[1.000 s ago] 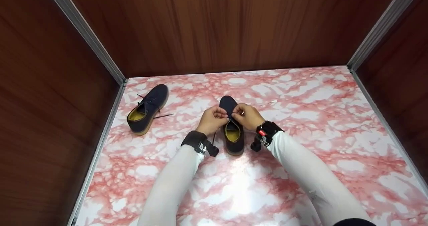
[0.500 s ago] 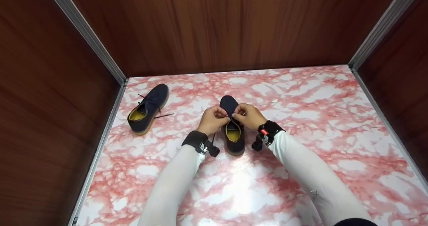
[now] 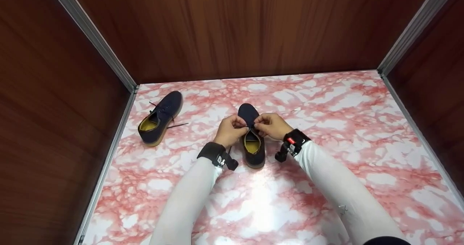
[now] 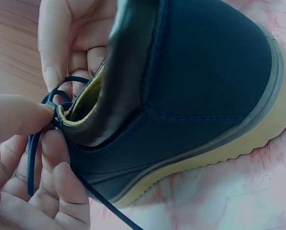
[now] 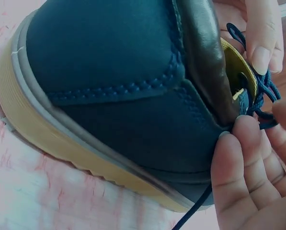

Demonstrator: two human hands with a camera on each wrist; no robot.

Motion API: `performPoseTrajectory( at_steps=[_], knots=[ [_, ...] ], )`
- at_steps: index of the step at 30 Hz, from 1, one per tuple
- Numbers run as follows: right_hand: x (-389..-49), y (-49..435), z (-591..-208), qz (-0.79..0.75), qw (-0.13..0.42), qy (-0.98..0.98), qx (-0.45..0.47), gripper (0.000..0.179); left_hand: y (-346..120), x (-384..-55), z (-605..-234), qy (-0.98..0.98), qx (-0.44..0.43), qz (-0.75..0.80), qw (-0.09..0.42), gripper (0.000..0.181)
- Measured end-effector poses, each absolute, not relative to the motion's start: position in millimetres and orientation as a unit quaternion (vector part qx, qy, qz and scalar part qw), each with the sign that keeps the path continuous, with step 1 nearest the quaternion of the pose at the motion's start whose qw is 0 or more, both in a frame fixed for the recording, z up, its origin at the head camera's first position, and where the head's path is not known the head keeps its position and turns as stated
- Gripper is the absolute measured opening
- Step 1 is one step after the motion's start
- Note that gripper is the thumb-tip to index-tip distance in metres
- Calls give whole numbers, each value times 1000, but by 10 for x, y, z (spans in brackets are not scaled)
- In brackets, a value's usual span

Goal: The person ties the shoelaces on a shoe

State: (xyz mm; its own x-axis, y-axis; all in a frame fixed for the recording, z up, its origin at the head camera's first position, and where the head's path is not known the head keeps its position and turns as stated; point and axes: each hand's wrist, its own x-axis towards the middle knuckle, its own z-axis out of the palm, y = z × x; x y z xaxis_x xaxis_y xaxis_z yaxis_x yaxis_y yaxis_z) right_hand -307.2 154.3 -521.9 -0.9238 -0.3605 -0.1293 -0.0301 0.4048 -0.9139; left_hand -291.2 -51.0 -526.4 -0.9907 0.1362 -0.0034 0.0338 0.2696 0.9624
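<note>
Along the near side of the pink-and-white marbled worktop (image 3: 253, 216), two white sleeves (image 3: 181, 205) reach forward, and a black wristband (image 3: 211, 150) with a small camera sits at the end of each. Just beyond, between the wrists, stands a dark blue shoe (image 3: 255, 160), sole down, its heel toward the person and its toe pointing away; a yellow lining (image 3: 252, 147) shows in the opening, and the left wrist view gives the pale, ridged sole (image 4: 257, 136). At the front of that opening, the left hand (image 3: 229, 131) pinches the dark lace (image 4: 31, 163) between thumb and forefinger, with one end hanging down past the fingers. Close to it, over the same part of the shoe, the right hand (image 3: 273, 126) also pinches lace, thumb against forefinger, and small loops lie between the two hands. Farther off to the left, well apart, a second dark blue shoe (image 3: 170, 105) rests on its sole, toe slanting away to the right, its loose laces trailing out on both sides. Behind everything rises a brown wood-grain panel (image 3: 235, 31), joined to similar side panels by grey metal strips (image 3: 101, 45).
</note>
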Motion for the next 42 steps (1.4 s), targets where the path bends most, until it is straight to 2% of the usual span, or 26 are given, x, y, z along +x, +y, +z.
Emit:
performPoseTrajectory(
  at_steps=[8,15,18,27,33,38,42],
  knots=[
    [-3059,1464,-5224,-514,102,845,-109,11,-508,-2900,-5268,802,58,593,38,13],
    [-3044,1450,-5260,-487,70,864,-110,15,-498,-2893,-5267,808,66,585,30,12],
    [-3038,1471,-5259,-481,75,866,-112,17,-489,-2897,-5277,807,67,585,32,12],
    [-3078,1537,-5277,-524,136,832,-117,12,-470,-2898,-5291,801,58,595,24,14],
    [-3076,1497,-5295,-507,115,847,-112,11,-480,-2883,-5291,804,62,591,19,13],
    [-3064,1470,-5299,-471,91,869,-119,18,-489,-2873,-5283,807,66,587,19,13],
    [-3065,1477,-5300,-471,98,866,-136,16,-498,-2870,-5277,805,63,590,18,12]
  ],
)
